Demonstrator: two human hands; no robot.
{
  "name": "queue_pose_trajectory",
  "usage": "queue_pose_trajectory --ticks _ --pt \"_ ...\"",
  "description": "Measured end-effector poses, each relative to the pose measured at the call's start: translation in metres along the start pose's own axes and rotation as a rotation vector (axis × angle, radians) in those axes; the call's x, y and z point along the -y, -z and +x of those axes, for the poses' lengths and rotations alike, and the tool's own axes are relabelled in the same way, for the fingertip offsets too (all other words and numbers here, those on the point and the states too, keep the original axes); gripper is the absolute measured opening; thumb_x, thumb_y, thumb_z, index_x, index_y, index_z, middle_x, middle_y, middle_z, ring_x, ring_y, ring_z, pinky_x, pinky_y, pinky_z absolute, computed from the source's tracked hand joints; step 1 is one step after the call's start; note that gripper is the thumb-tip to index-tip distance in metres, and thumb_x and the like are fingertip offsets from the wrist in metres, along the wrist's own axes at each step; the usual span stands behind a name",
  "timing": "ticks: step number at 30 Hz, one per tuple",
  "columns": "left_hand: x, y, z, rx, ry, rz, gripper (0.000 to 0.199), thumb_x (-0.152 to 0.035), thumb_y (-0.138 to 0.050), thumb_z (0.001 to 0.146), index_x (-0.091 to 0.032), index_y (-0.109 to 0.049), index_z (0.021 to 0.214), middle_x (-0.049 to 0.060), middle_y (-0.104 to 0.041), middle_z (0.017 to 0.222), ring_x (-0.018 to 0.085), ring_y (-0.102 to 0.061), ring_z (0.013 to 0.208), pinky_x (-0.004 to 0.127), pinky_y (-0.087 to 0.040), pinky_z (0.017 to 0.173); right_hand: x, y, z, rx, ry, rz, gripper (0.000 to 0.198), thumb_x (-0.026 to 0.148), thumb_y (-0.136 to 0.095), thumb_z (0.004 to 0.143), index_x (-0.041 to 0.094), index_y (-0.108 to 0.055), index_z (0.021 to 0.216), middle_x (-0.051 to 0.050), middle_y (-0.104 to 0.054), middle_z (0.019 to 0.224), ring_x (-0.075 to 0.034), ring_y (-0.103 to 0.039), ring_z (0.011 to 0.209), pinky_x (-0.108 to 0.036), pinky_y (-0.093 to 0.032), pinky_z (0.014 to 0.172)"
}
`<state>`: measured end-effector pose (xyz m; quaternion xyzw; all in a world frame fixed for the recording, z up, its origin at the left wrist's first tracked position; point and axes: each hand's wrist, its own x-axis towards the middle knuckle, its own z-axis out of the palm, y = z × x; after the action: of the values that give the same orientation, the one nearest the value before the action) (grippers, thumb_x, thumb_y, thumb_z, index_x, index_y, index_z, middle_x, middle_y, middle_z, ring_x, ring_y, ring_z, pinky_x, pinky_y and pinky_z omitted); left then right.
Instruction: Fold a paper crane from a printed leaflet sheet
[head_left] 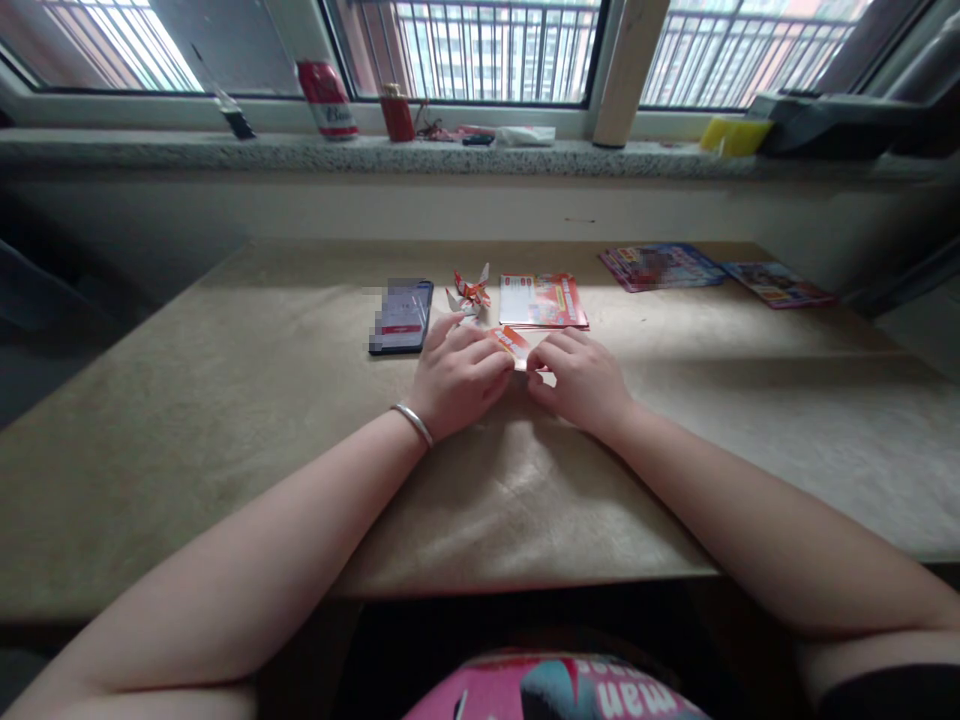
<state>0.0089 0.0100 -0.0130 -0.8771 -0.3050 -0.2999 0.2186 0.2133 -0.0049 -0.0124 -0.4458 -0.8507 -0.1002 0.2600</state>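
Note:
Between my hands, on the table, lies a small folded piece of printed red and white paper (511, 343). My left hand (463, 372), with a silver bangle at the wrist, presses on the paper's left side with its fingers curled. On the right edge, the bent fingertips of my right hand (579, 375) pinch the same paper. Part of the sheet is hidden under the fingers. Just beyond my hands sit a folded red and white paper figure (471, 290) and a short stack of printed red and white leaflets (546, 300).
A phone (403, 318) lies left of my hands on the beige table (225, 440). Colourful booklets (664, 267) lie at the far right. On the stone windowsill (450, 157) stand a red can (327, 100), a red lighter-like object (397, 114) and a yellow item (735, 136).

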Motion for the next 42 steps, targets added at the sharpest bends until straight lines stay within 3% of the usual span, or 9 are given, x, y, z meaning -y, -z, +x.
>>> queue_pose_trajectory --ticks 10,18,26,42 --pt "-0.005 0.003 0.003 0.053 -0.069 0.014 0.016 -0.025 -0.049 0.092 -0.023 -0.062 0.082 -0.003 -0.07 0.085 0.017 -0.054 0.084 0.042 -0.037 0.1 0.005 -0.001 0.0 -0.005 0.098 -0.034 0.009 0.022 -0.055 0.083 0.019 -0.063 0.082 -0.006 -0.067 0.086 -0.022 -0.054 0.086 -0.032 -0.041 0.077" --pt "-0.006 -0.003 0.003 0.001 -0.038 0.019 0.007 -0.022 -0.055 0.081 -0.022 -0.06 0.077 0.0 -0.066 0.076 0.019 -0.053 0.077 0.04 -0.039 0.087 0.005 -0.003 0.0 -0.039 0.13 -0.016 0.008 0.021 -0.056 0.083 0.02 -0.062 0.079 -0.006 -0.066 0.083 -0.021 -0.054 0.083 -0.032 -0.041 0.076" --pt "-0.003 0.003 0.005 0.007 0.04 0.034 0.012 -0.019 -0.053 0.079 -0.02 -0.058 0.068 0.001 -0.067 0.074 0.019 -0.053 0.076 0.039 -0.038 0.084 -0.004 -0.001 0.0 -0.024 0.095 0.033 0.007 0.019 -0.056 0.081 0.021 -0.061 0.077 -0.006 -0.066 0.084 -0.021 -0.055 0.083 -0.033 -0.043 0.078" --pt "0.01 0.012 -0.002 0.021 0.077 0.082 0.007 -0.02 -0.055 0.077 -0.021 -0.058 0.07 0.0 -0.065 0.072 0.02 -0.053 0.077 0.04 -0.038 0.086 -0.02 0.006 -0.007 -0.037 0.047 0.099 0.005 0.017 -0.057 0.077 0.022 -0.057 0.075 -0.005 -0.064 0.083 -0.022 -0.057 0.084 -0.034 -0.046 0.077"
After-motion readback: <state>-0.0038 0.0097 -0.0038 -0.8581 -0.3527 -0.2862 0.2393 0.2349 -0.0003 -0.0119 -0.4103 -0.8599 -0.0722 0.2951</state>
